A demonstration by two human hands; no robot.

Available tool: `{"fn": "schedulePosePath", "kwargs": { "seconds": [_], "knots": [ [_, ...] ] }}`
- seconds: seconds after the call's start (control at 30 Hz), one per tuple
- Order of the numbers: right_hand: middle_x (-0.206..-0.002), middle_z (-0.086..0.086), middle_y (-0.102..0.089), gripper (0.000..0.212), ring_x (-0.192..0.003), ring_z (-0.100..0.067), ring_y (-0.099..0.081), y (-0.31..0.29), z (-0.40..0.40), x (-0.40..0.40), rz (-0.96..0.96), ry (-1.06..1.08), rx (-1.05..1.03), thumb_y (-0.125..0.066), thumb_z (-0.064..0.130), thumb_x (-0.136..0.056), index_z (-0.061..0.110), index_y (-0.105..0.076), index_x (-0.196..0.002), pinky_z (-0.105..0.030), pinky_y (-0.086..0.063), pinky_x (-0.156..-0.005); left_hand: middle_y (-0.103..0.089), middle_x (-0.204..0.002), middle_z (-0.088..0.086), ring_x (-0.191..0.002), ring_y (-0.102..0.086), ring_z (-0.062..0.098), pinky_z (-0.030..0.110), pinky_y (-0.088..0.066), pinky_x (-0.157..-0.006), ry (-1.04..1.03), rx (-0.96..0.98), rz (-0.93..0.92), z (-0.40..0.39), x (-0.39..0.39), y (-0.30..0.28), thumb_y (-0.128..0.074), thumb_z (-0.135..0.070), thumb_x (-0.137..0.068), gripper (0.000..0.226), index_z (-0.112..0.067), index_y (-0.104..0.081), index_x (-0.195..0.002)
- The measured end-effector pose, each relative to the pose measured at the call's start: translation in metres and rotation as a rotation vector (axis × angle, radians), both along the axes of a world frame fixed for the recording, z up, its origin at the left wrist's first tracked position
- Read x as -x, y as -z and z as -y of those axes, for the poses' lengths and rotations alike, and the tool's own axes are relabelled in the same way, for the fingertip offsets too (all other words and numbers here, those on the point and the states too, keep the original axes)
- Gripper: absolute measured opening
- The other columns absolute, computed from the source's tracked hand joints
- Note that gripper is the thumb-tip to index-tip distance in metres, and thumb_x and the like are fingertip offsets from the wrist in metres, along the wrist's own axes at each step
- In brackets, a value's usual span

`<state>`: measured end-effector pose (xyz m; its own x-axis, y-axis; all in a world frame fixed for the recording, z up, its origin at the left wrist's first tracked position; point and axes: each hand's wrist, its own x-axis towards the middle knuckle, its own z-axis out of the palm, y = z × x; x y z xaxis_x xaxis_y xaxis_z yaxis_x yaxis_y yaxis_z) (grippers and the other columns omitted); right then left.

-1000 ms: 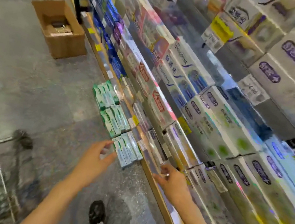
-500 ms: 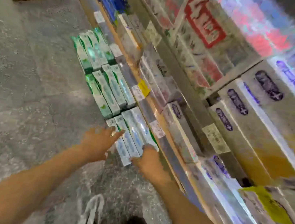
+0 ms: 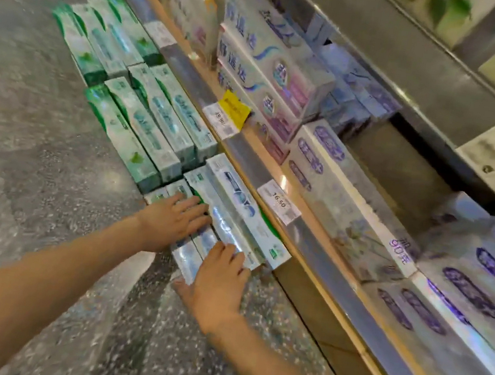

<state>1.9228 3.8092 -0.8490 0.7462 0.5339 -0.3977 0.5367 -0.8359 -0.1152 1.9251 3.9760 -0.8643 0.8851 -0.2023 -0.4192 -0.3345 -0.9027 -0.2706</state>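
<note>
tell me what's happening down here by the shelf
A person is reaching down in a shop aisle to a stack of long green-and-white cardboard cartons lying on the grey speckled floor beside the bottom wooden shelf. The left hand lies flat on the stack's top and the right hand rests on its near end. Two more stacks of the same cartons lie beyond.

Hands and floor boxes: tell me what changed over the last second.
The right hand left the shelf edge and came down onto the nearest boxes; the left hand slid onto them too. Both now rest flat there. The other boxes stayed put.
</note>
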Motion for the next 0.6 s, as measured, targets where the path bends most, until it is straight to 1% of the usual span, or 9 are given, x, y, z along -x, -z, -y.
{"fn": "schedulePosePath", "kwargs": {
  "seconds": [0.13, 0.2, 0.27, 0.33, 0.37, 0.43, 0.5, 0.57, 0.6],
  "knots": [
    [-0.138, -0.018, -0.03, 0.094, -0.125, -0.032, -0.033, 0.006, -0.009, 0.009, 0.064, 0.026, 0.02, -0.059, 0.055, -0.084, -0.003, -0.013, -0.143, -0.041, -0.03, -0.102, 0.003, -0.157, 0.018, -0.144, -0.002, 0.035, 0.048, -0.003, -0.115, 0.072, -0.087, -0.108, 0.007, -0.002, -0.002, -0.036, -0.032, -0.1, 0.069, -0.005, 0.006, -0.149],
    [-0.138, -0.017, -0.033, 0.093, -0.126, -0.031, -0.035, 0.007, -0.009, 0.011, 0.068, 0.058, 0.005, -0.062, 0.051, -0.082, -0.003, -0.016, -0.143, -0.04, -0.031, -0.104, 0.007, -0.157, 0.018, -0.144, 0.003, 0.035, 0.049, 0.001, -0.116, 0.095, -0.104, -0.119, 0.011, 0.003, -0.005, -0.034, -0.031, -0.101, 0.069, -0.004, 0.009, -0.149],
    [-0.129, -0.019, -0.042, 0.1, -0.117, -0.034, -0.046, -0.006, -0.003, 0.01, 0.098, 0.085, -0.064, -0.076, 0.051, -0.068, -0.003, -0.028, -0.137, -0.043, -0.04, -0.098, 0.005, -0.157, 0.017, -0.145, 0.002, 0.033, 0.047, 0.005, -0.116, 0.051, -0.075, -0.112, 0.013, 0.007, -0.015, -0.036, -0.029, -0.1, 0.071, -0.004, 0.009, -0.149],
    [-0.111, -0.019, -0.054, 0.109, -0.098, -0.033, -0.058, -0.029, 0.007, 0.007, 0.128, 0.073, -0.08, -0.085, 0.056, -0.043, -0.002, -0.04, -0.123, -0.043, -0.052, -0.082, -0.014, -0.155, 0.02, -0.143, -0.014, 0.032, 0.045, 0.0, -0.116, 0.041, 0.004, -0.02, 0.015, 0.013, -0.038, -0.047, -0.03, -0.094, 0.075, -0.001, -0.006, -0.149],
    [-0.1, -0.017, -0.058, 0.112, -0.086, -0.03, -0.062, -0.045, 0.014, 0.006, 0.15, 0.054, -0.089, -0.086, 0.058, -0.029, 0.0, -0.044, -0.114, -0.04, -0.055, -0.071, -0.034, -0.146, 0.023, -0.136, -0.033, 0.032, 0.044, -0.011, -0.116, 0.068, 0.051, 0.053, 0.017, 0.018, -0.055, -0.061, -0.035, -0.084, 0.079, 0.001, -0.026, -0.145],
    [-0.085, -0.012, -0.062, 0.115, -0.069, -0.025, -0.062, -0.083, 0.028, 0.006, 0.145, 0.012, -0.121, -0.085, 0.058, -0.01, 0.003, -0.046, -0.104, -0.034, -0.055, -0.058, -0.066, -0.111, 0.016, -0.103, -0.064, 0.029, 0.043, -0.039, -0.104, 0.092, 0.135, 0.215, 0.022, 0.025, -0.098, -0.082, -0.039, -0.051, 0.081, -0.002, -0.06, -0.12],
    [-0.085, -0.01, -0.062, 0.116, -0.07, -0.024, -0.062, -0.133, 0.036, 0.007, 0.13, -0.072, -0.124, -0.084, 0.059, -0.01, 0.005, -0.047, -0.106, -0.034, -0.055, -0.059, -0.069, -0.095, 0.012, -0.087, -0.067, 0.028, 0.044, -0.04, -0.097, 0.047, 0.232, 0.327, 0.025, 0.038, -0.15, -0.084, -0.033, -0.044, 0.08, -0.004, -0.056, -0.113],
    [-0.089, -0.01, -0.063, 0.117, -0.077, -0.025, -0.06, -0.201, 0.034, 0.002, 0.159, -0.199, -0.127, -0.084, 0.061, -0.015, 0.004, -0.046, -0.11, -0.033, -0.056, -0.063, -0.067, -0.095, 0.012, -0.086, -0.065, 0.029, 0.042, -0.036, -0.094, -0.039, 0.274, 0.39, 0.021, 0.051, -0.218, -0.078, -0.027, -0.049, 0.074, -0.004, -0.045, -0.111],
    [-0.091, -0.011, -0.063, 0.117, -0.083, -0.027, -0.057, -0.24, 0.029, -0.002, 0.184, -0.263, -0.141, -0.084, 0.062, -0.017, 0.003, -0.046, -0.111, -0.034, -0.056, -0.064, -0.066, -0.095, 0.011, -0.086, -0.064, 0.029, 0.042, -0.04, -0.093, -0.093, 0.272, 0.409, 0.017, 0.057, -0.256, -0.076, -0.027, -0.05, 0.071, -0.005, -0.044, -0.11]
  ]
}}
